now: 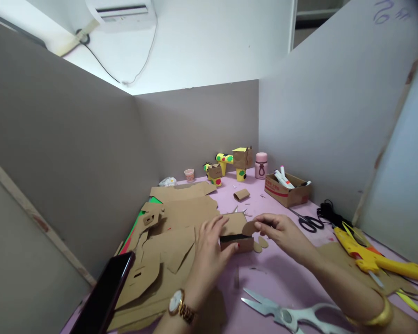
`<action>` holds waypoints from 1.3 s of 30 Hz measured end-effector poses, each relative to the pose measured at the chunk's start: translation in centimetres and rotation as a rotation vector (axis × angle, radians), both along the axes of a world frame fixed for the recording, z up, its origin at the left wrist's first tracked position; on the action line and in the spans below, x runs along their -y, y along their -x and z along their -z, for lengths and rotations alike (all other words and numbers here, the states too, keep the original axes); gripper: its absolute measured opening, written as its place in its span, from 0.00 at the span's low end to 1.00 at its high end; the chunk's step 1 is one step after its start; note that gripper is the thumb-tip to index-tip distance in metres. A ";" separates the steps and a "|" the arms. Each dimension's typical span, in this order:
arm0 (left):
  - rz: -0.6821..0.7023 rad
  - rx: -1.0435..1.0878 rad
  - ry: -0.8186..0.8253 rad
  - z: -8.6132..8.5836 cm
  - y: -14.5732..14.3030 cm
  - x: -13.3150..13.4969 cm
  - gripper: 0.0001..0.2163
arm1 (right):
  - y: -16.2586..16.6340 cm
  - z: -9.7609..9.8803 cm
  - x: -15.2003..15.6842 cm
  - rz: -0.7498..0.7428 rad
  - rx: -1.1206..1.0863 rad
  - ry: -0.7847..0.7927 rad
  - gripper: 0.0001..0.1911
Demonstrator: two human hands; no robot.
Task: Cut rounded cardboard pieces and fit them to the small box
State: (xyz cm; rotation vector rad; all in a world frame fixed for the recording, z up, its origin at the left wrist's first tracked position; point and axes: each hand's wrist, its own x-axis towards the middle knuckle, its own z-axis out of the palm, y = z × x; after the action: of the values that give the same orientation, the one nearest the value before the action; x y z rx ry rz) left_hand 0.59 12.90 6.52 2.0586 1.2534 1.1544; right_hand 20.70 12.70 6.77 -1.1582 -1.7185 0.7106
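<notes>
My left hand (211, 248) grips a small cardboard box (237, 236) on the pink tabletop (285, 278), thumb on its front and fingers over its top. My right hand (282, 232) pinches a small rounded cardboard piece (249, 227) against the box's right top edge. Two more small oval cutouts (260, 244) lie just right of the box. A watch is on my left wrist and a gold bangle on my right.
Cut cardboard sheets (170, 232) are piled at left, a dark phone (106, 292) at front left. Large silver scissors (289, 313) lie in front; black scissors (308, 222) and a yellow glue gun (369, 257) lie right. Decorated cardboard figures (235, 162), a pink jar (261, 165) and a carton of markers (287, 188) stand at the back. Grey partitions wall the desk.
</notes>
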 end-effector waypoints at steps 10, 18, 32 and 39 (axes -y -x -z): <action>0.073 -0.246 -0.102 2.4 -0.6 -2.8 0.15 | 0.1 0.7 -1.4 0.018 0.023 -0.006 0.08; 0.050 -0.219 -0.165 2.7 -1.1 -2.8 0.12 | 0.0 1.2 -1.6 0.000 -0.037 0.050 0.10; 0.054 -0.223 -0.219 3.3 -1.1 -3.6 0.12 | -0.2 3.0 -1.8 0.019 -0.036 0.099 0.20; 0.054 -0.229 -0.231 3.2 -1.0 -3.5 0.12 | -0.1 2.8 -3.7 -0.085 0.100 0.013 0.49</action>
State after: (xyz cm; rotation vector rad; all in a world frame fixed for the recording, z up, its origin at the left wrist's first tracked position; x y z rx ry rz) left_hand 1.55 16.43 3.34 2.4378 1.2046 1.1075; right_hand 20.81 16.42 4.01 -1.1516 -1.8582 0.7273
